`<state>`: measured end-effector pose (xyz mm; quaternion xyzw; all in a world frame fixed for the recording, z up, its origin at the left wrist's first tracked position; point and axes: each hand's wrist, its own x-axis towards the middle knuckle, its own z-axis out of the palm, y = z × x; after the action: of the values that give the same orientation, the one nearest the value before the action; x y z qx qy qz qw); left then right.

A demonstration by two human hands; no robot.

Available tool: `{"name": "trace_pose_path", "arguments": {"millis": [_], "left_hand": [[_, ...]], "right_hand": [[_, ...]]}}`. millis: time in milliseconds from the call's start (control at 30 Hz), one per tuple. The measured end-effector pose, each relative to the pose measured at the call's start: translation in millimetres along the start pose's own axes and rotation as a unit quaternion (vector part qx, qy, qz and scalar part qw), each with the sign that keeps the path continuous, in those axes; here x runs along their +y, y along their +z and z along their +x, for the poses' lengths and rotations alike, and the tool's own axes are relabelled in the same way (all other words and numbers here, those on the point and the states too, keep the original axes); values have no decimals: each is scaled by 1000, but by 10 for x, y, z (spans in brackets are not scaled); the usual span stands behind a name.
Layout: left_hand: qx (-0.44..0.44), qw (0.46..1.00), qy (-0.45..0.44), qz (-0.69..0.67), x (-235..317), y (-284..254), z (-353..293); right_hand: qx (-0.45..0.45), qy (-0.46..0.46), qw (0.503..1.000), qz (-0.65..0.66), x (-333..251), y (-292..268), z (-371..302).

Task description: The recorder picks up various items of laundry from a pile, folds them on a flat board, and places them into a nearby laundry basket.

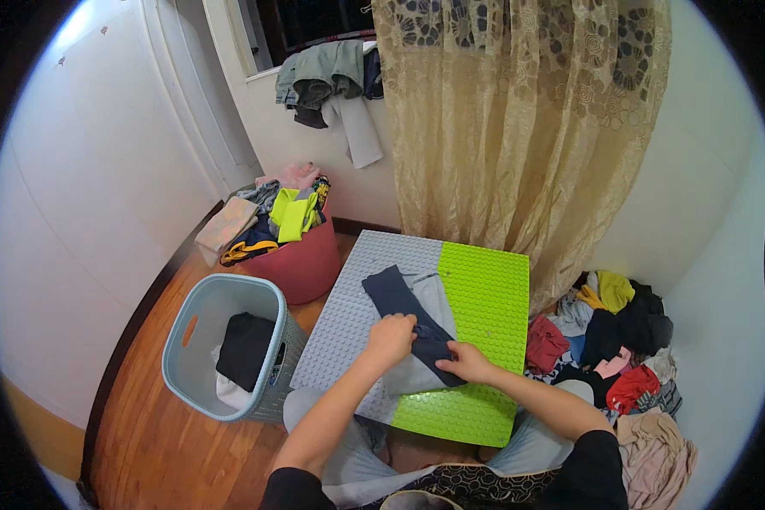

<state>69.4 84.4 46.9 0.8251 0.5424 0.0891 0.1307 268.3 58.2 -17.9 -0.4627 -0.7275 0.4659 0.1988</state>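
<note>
A navy and grey garment [406, 299] lies partly folded on a studded grey and green tabletop [484, 289]. Its navy part runs slantwise over the grey part, and a thin cord shows near the far end. My left hand [391, 338] is closed on the middle of the navy cloth, its fingertips curled into it. To the right and a little nearer, my right hand [467, 362] pinches the navy edge between thumb and fingers. Both hands rest low over the table, close together. What exact kind of garment it is, I cannot tell.
Left of the table stands a light blue basket [174, 357] with black and white clothes inside. Behind it, a red tub [302, 268] is heaped with clothes. A loose clothes pile [603, 340] lies at right. A beige curtain [518, 127] hangs behind; clothes [327, 72] drape over the windowsill.
</note>
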Motion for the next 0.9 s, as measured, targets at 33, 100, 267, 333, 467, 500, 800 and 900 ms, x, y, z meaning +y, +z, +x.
{"name": "trace_pose_path", "arguments": {"millis": [33, 100, 267, 333, 467, 500, 800, 900], "left_hand": [[42, 999, 18, 29, -48, 120, 82], [85, 994, 38, 56, -140, 400, 212], [170, 985, 12, 20, -224, 832, 225], [196, 981, 9, 2, -188, 796, 227], [228, 973, 43, -3, -152, 613, 174], [230, 972, 40, 0, -197, 600, 156], [74, 962, 173, -198, -389, 848, 105], [87, 969, 163, -165, -337, 805, -1]], "right_hand": [[64, 17, 996, -65, 8, 40, 24], [130, 35, 982, -131, 33, 86, 64], [139, 38, 960, -241, 69, 122, 83], [123, 60, 962, -235, 14, 95, 92], [224, -84, 927, -290, -212, 68, -10], [222, -89, 927, -289, -322, 61, -43], [71, -264, 759, -591, -155, 408, -138], [15, -259, 821, -509, -182, 308, -84]]}}
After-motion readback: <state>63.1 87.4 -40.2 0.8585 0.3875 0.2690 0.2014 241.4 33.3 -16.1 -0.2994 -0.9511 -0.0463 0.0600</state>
